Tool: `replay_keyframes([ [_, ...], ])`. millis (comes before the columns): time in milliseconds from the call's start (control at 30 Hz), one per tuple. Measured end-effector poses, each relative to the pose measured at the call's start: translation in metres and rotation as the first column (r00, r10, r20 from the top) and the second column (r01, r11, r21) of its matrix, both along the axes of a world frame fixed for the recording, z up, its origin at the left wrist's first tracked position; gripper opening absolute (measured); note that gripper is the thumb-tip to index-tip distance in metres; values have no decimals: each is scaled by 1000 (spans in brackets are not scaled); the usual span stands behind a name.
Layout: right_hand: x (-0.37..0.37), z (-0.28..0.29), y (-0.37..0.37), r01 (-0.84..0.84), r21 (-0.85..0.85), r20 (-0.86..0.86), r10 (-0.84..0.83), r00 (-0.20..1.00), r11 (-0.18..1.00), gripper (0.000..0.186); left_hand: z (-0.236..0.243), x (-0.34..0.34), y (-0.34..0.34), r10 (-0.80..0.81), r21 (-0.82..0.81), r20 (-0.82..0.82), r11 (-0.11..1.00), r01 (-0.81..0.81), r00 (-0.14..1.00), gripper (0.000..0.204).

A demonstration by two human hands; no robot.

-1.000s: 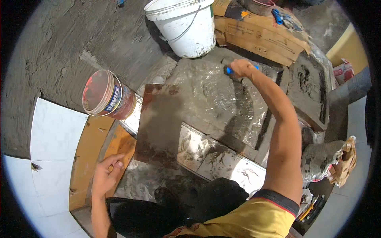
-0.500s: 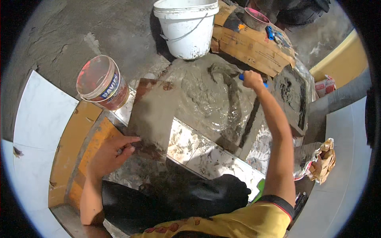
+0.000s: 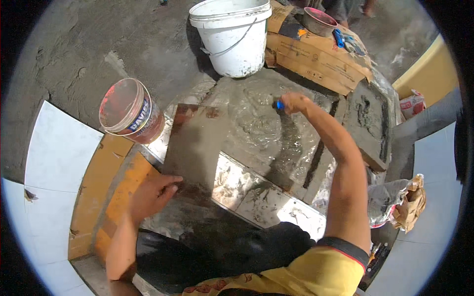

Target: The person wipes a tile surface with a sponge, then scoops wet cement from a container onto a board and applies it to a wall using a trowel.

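Wet grey mortar point(image 3: 256, 123) spreads across the middle of the work area. My right hand point(image 3: 295, 102) is wrapped round the blue handle of a trowel point(image 3: 279, 105) over this mortar; its blade cannot be made out against the grey. Nearer and to the left, a flat rectangular brown tile point(image 3: 192, 143) carries a smooth grey coat, with bare reddish patches along its far edge. My left hand point(image 3: 154, 192) grips the tile's left edge, index finger and thumb showing over its face. The other fingers are partly hidden.
A white bucket point(image 3: 231, 47) stands beyond the mortar, and a smaller reddish plastic bucket point(image 3: 148, 121) to the left. Cardboard point(image 3: 316, 61) with a round pan point(image 3: 318, 22) lies at the far right. A mortar-filled tray point(image 3: 365, 118) and a torn bag point(image 3: 395, 202) are at right.
My right hand has moved left and slightly nearer with the trowel across the mortar. The left hand stays at the tile's edge. The view has shifted slightly.
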State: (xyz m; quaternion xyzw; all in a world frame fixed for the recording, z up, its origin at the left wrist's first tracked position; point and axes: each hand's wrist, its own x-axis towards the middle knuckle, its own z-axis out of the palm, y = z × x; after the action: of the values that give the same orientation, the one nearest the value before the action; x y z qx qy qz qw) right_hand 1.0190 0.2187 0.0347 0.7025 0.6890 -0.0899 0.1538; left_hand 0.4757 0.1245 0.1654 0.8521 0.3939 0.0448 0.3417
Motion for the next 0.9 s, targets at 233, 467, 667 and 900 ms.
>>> replay_keyframes([
  [233, 38, 67, -136, 6, 32, 141, -11, 990, 999, 27, -7, -10, 2, 32, -32, 70, 999, -30, 997, 27],
  [467, 26, 5, -137, 506, 125, 17, -511, 859, 854, 32, 2, 0, -5, -87, 113, 95, 991, 76, 992, 27],
  [667, 8, 8, -151, 371, 115, -12, -373, 928, 921, 27, -1, 1, -6, -58, -130, 195, 988, 84, 979, 27],
  [900, 44, -29, -166, 747, 213, -191, -723, 664, 630, 27, -6, -6, 1, -58, -178, 196, 980, 94, 979, 28],
])
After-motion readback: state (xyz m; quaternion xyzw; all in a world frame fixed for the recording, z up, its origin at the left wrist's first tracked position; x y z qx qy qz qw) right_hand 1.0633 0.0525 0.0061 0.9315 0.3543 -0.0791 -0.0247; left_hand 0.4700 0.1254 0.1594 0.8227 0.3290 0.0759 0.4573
